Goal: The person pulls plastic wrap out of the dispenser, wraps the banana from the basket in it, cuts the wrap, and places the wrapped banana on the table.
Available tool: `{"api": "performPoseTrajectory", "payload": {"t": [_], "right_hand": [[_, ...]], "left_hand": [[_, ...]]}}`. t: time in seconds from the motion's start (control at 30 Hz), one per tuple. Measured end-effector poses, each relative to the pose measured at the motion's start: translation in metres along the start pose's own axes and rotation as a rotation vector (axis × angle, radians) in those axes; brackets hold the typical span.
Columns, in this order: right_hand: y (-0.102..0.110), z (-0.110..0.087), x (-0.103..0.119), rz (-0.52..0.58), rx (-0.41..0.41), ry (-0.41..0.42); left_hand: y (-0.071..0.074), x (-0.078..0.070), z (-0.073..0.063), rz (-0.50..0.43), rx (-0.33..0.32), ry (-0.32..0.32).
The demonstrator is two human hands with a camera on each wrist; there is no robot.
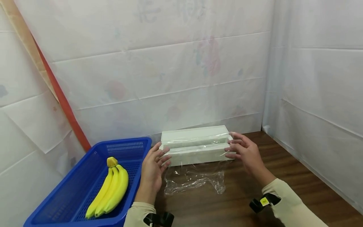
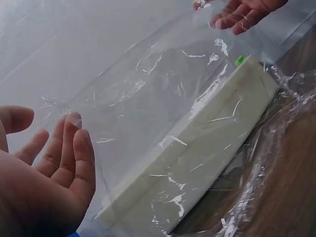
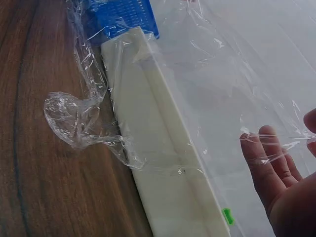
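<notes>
A sheet of clear cling film point(image 1: 195, 184) spans the space between the two hands, over a long white box point(image 1: 195, 130), its front part bunched on the table. The left hand point(image 1: 153, 167) is at the box's left end; in the left wrist view the film point(image 2: 143, 98) touches its fingertips point(image 2: 74, 121), with the thumb apart. At the other end, the right hand point(image 1: 245, 154) has extended fingers. Film lies across those fingers point(image 3: 261, 163) in the right wrist view. A small green piece point(image 3: 227, 216) shows on the box's edge.
To the left stands a blue plastic basket point(image 1: 56, 186) with a bunch of yellow bananas point(image 1: 110, 189) inside. The box rests on a dark wood-grain table point(image 1: 241, 192). White sheets point(image 1: 170, 69) hang close behind and at both sides.
</notes>
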State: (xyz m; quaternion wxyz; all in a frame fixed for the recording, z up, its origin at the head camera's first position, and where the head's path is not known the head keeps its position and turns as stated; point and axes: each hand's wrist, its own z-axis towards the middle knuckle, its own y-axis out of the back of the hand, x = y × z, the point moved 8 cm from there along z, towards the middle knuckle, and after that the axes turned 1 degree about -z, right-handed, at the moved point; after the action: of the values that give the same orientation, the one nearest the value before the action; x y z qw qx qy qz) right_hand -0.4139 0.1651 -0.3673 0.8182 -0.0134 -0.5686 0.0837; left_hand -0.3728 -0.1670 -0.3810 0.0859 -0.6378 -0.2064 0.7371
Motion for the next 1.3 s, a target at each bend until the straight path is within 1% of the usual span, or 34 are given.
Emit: {"api": "performPoseTrajectory", "payload": {"t": [0.07, 0.13, 0.23, 0.33, 0.47, 0.57, 0.67, 0.83, 0.93, 1.07, 1.17, 1.3], "right_hand": [[0.003, -0.001, -0.002, -0.018, -0.026, -0.023], [0.005, -0.001, -0.003, -0.020, -0.030, -0.043], [0.006, -0.002, -0.006, -0.030, -0.014, -0.069], [0.008, -0.003, -0.011, -0.044, 0.002, -0.095], [0.011, -0.003, -0.017, -0.055, 0.004, -0.112], [0.011, -0.002, -0.021, -0.055, 0.002, -0.123], [0.010, -0.004, -0.025, -0.058, 0.005, -0.144], [0.009, -0.007, -0.025, -0.079, 0.011, -0.146], [0.009, -0.006, -0.026, -0.090, 0.010, -0.147], [0.007, -0.005, -0.029, -0.090, 0.016, -0.170], [0.006, -0.005, -0.030, -0.095, 0.020, -0.187], [0.004, -0.007, -0.033, -0.098, 0.023, -0.202]], "left_hand": [[-0.004, 0.004, -0.001, -0.022, 0.037, 0.025], [-0.008, 0.008, -0.003, -0.038, 0.063, 0.045], [-0.010, 0.013, -0.006, -0.021, 0.074, 0.057], [-0.006, 0.018, -0.009, 0.070, 0.032, 0.062], [0.002, 0.022, -0.009, 0.222, -0.030, 0.058], [0.005, 0.022, -0.008, 0.282, -0.053, 0.045], [0.011, 0.020, -0.008, 0.314, -0.098, 0.042], [0.023, 0.017, -0.010, 0.329, -0.168, 0.043], [0.027, 0.014, -0.007, 0.317, -0.183, 0.034], [0.034, 0.008, -0.003, 0.302, -0.193, 0.027], [0.043, 0.003, 0.001, 0.289, -0.202, 0.030], [0.058, -0.003, 0.005, 0.274, -0.223, 0.039]]}}
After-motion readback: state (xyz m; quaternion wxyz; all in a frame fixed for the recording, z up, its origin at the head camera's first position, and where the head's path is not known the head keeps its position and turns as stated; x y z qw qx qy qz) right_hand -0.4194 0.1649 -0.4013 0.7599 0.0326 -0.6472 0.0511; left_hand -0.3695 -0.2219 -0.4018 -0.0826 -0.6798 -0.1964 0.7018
